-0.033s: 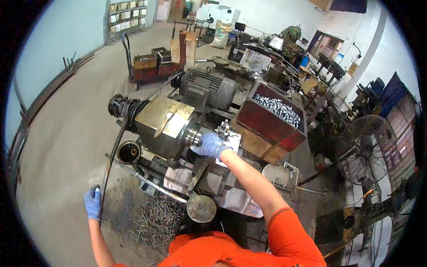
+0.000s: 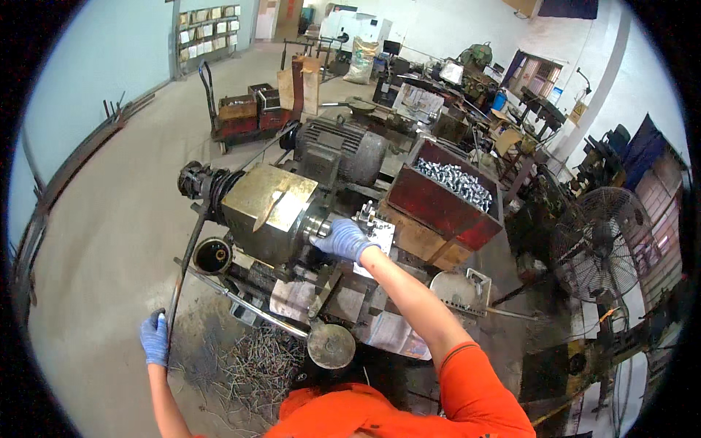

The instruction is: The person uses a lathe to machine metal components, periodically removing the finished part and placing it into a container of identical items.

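My right hand [image 2: 341,239], in a blue knitted glove, is curled closed against the shiny spindle nose [image 2: 315,224] of a lathe-like machine. Whatever its fingers hold is hidden behind the glove. Low on the left, my left hand [image 2: 154,340], gloved alike, is wrapped round a long dark lever [image 2: 185,263]. This lever runs up beside the headstock [image 2: 255,212], whose brassy cover [image 2: 288,182] has a worn tool lying on it. A small fixture with metal parts [image 2: 369,216] stands just beyond my right hand.
A red bin of shiny metal parts [image 2: 456,179] stands right of the machine on a wooden block. Metal swarf [image 2: 259,358] covers the floor in front. A round stool-like disc [image 2: 331,345] is near my body. A caged fan [image 2: 602,241] stands right; a loaded trolley [image 2: 244,120] stands behind.
My left hand and the lever have shifted slightly right and down. My right hand stays at the spindle nose.
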The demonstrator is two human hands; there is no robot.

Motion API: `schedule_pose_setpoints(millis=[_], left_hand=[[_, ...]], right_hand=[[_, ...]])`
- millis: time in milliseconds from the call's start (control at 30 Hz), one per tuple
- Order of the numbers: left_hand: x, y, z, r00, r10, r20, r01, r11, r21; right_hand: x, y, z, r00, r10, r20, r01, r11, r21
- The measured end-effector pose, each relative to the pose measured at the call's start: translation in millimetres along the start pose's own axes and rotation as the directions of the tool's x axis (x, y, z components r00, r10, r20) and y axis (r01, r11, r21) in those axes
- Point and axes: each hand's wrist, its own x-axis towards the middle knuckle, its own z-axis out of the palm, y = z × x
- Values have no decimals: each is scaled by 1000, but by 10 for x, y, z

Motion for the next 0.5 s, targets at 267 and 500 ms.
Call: schedule_pose_setpoints(millis=[267, 500], left_hand=[[-105, -117, 13, 998, -59, -27, 56, 996, -76], [-762, 5, -352, 980, -188, 58, 139, 869, 475]], right_hand=[[31, -194, -223, 950, 273, 155, -305, 917, 256], [-98, -227, -54, 985, 130, -113, -103, 970, 219]])
